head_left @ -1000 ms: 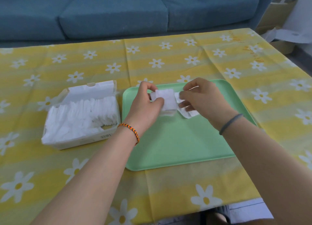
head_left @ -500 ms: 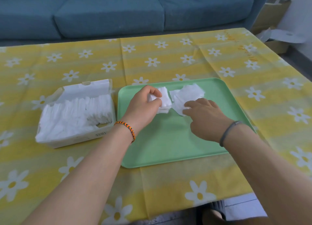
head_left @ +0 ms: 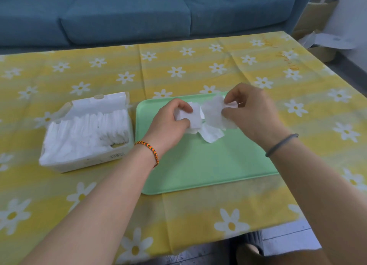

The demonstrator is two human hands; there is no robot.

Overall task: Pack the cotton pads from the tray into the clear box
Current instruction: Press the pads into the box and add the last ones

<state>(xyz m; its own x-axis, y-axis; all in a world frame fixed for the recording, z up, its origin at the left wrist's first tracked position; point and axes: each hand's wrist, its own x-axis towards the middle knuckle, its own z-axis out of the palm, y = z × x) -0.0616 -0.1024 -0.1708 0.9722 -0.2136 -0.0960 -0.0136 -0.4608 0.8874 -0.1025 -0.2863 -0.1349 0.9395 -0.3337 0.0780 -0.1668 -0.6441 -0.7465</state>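
at the near edge of the counter (head_left: 198, 215), the yellow daisy-print cloth (head_left: 198, 66) hangs over the front, and both forearms reach across it toward the green tray (head_left: 198, 165). the left wrist wears a braided orange and dark bracelet (head_left: 151, 151), the right wrist a grey band (head_left: 281, 144). the near half of the tray lies bare. farther in, over the tray's far part, the left hand (head_left: 170, 121) has its thumb and fingers curled round a small stack of square white cotton pads (head_left: 193, 116), gripping it by the left side. just to its right, the right hand (head_left: 252, 113) pinches a single thin pad (head_left: 215, 110) at its right edge between thumb and fingertips, the pad blurred. below and between the hands another loose pad (head_left: 212, 134) lies flat on the tray. left of the tray, close beside it, stands the clear box (head_left: 87, 161), nearly full of upright white pads (head_left: 83, 133) in a row, with its lid (head_left: 99, 103) tipped open at the far side. beyond the counter runs a blue sofa (head_left: 129, 16), and a cardboard box (head_left: 317, 16) sits at the far right.
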